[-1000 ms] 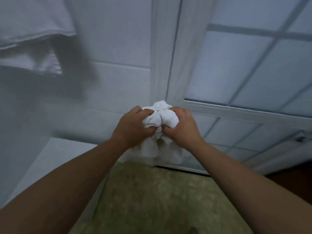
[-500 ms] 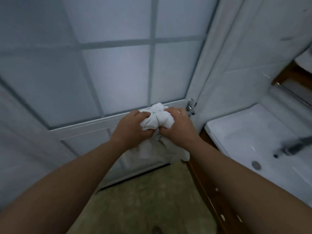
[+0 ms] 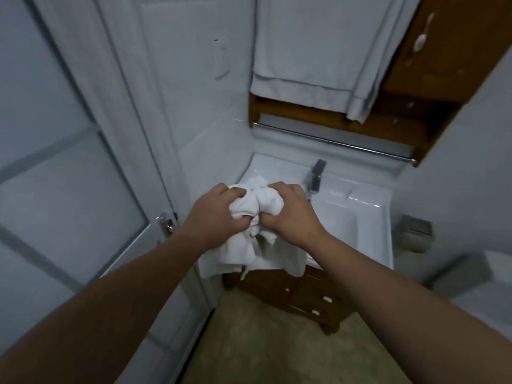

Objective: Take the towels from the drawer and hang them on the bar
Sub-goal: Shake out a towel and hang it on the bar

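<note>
Towel (image 3: 249, 202) was bunched, gripped in my left hand (image 3: 216, 217) and right hand (image 3: 288, 214); hung towels (image 3: 313, 51) showed above; the bar (image 3: 332, 141) awaited this one.

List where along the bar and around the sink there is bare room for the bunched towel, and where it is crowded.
Bare: the whole bar, below the hung towels; the sink ledge right of the faucet. Crowded: near the sink's left, where the left hand and right hand grip the towel.
</note>
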